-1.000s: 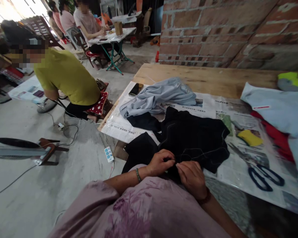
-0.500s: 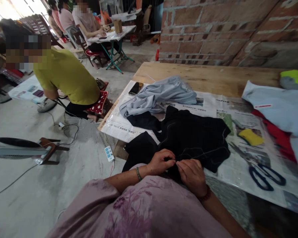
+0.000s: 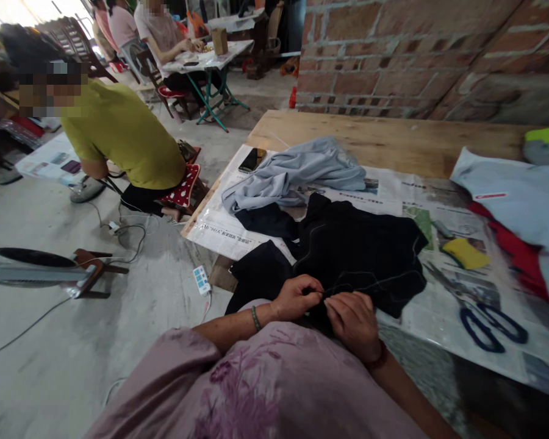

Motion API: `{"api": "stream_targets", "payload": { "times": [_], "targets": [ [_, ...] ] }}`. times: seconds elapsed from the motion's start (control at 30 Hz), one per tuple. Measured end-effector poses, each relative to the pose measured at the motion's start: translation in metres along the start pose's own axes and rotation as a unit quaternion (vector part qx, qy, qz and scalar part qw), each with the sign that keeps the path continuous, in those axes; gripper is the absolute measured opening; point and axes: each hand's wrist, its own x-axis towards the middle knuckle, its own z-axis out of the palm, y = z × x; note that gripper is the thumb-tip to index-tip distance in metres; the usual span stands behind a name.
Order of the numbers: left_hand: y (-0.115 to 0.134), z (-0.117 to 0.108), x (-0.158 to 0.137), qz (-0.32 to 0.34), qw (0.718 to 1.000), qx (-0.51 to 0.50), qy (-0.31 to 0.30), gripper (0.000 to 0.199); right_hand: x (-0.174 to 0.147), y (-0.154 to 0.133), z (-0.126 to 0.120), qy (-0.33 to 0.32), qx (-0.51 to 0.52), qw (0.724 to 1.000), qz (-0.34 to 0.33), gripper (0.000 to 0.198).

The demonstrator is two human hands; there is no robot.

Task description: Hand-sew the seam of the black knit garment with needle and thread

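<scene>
Hands first: your left hand [image 3: 297, 299] and right hand [image 3: 354, 323] are drawn close together at your lap, fingers narrowed into pinches on the near edge of the black garment [image 3: 361, 244]. You can't make out whether anything small sits between your fingertips. That garment lies mostly on the table [image 3: 393, 134], its near edge reaching down toward you; its long axis runs roughly left to right across your front, the far-right end pointing toward the scissors [image 3: 463, 302]. Their blades aim back at it, tips just beside the cloth. Beyond them you have a yellow piece [image 3: 467, 253], and past the garment a crumpled grey-blue garment [image 3: 297, 174] with a phone [image 3: 251, 160] at its left. Farther off, to your left, sits a person in a yellow-green top [image 3: 128, 134]. Against half a second ago, your pinch and the cloth look unchanged; only your view has shifted slightly, so the scissors appear a touch farther right.
</scene>
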Motion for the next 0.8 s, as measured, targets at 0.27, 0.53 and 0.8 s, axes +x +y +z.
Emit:
{"api": "stream_targets", "payload": {
  "times": [0.27, 0.53, 0.8],
  "targets": [
    [0.009, -0.004, 0.0, 0.019, 0.999, -0.006, -0.033, 0.013, -0.003, -0.003, -0.003, 0.022, 0.069, 0.993, 0.096, 0.016],
    [0.008, -0.01, 0.007, -0.038, 0.994, 0.05, -0.085, 0.01, -0.014, -0.002, -0.005, 0.012, 0.076, 0.993, 0.085, 0.017],
    [0.007, -0.018, 0.015, -0.159, 0.978, 0.069, -0.118, 0.022, -0.018, 0.002, -0.006, 0.001, 0.043, 0.998, 0.041, 0.021]
  ]
}}
